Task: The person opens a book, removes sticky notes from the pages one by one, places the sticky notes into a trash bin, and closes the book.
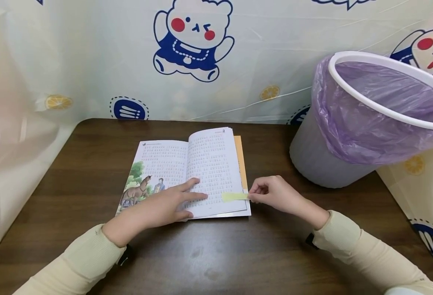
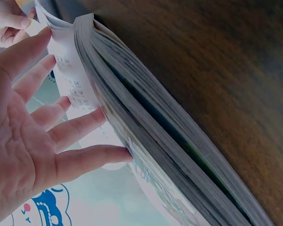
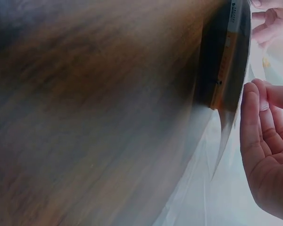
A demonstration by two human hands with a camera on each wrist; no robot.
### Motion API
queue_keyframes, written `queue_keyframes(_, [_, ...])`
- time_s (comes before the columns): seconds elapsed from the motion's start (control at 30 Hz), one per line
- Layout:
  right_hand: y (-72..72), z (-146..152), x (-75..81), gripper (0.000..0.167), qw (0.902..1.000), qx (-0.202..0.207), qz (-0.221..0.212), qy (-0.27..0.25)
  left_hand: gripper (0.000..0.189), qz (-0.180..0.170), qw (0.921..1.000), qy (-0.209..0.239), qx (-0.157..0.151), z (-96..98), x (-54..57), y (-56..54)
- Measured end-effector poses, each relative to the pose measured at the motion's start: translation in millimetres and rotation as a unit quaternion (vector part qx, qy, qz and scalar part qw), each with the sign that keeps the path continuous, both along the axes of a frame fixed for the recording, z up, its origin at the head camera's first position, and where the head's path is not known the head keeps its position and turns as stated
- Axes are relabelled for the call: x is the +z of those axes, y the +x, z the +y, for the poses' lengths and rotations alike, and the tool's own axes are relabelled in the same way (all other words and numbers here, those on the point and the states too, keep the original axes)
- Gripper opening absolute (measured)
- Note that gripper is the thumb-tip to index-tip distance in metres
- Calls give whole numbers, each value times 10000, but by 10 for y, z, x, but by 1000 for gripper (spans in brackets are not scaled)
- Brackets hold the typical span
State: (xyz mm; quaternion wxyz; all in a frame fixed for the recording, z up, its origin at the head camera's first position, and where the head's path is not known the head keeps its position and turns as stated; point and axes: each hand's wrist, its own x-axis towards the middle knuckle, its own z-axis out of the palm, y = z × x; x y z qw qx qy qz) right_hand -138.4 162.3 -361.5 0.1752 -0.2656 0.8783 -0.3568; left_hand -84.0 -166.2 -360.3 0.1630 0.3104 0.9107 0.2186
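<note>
An open book (image 1: 213, 159) lies on the table, with lines of print on both pages and a drawing of a horse on the left page. My left hand (image 1: 161, 205) rests across its lower middle, fingers spread and reaching onto the right page. In the left wrist view those fingers (image 2: 80, 160) are straight, beside the thick edge of the pages (image 2: 146, 117). At the book's lower right edge my right hand (image 1: 277, 194) pinches the end of a pale yellow-green sticky note (image 1: 235, 197) between thumb and fingertips. The strip lies over the right page near its bottom.
A grey bin (image 1: 325, 159) with a purple liner and white rim stands at the right, behind my right hand. The dark wooden table (image 1: 216, 254) reaches back to a patterned curtain (image 1: 128, 61). An orange cover edge (image 1: 240, 159) shows under the right pages.
</note>
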Motion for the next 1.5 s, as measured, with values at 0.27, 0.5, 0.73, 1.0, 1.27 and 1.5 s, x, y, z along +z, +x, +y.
queue_keyframes(0.27, [-33,90,23,8,9980,-443,-158,-412,51,-197,9998,57,56,-45,18,-2])
queue_keyframes(0.5, [-55,111,9,5,9966,-504,-292,-576,51,-252,9997,49,35,-39,23,-13])
queue_keyframes(0.73, [-77,125,98,4,9958,-614,-271,-630,53,-287,9995,88,28,-39,34,-16])
queue_keyframes(1.0, [-102,174,218,10,9935,-743,-251,-825,55,-319,9994,83,50,-38,41,-12])
queue_keyframes(1.27, [-119,178,356,10,9882,-982,178,-1158,55,-329,9994,52,55,-35,38,-14])
queue_keyframes(1.5, [-134,217,500,11,9856,-1112,478,-1184,55,-322,9995,27,43,-36,35,-19])
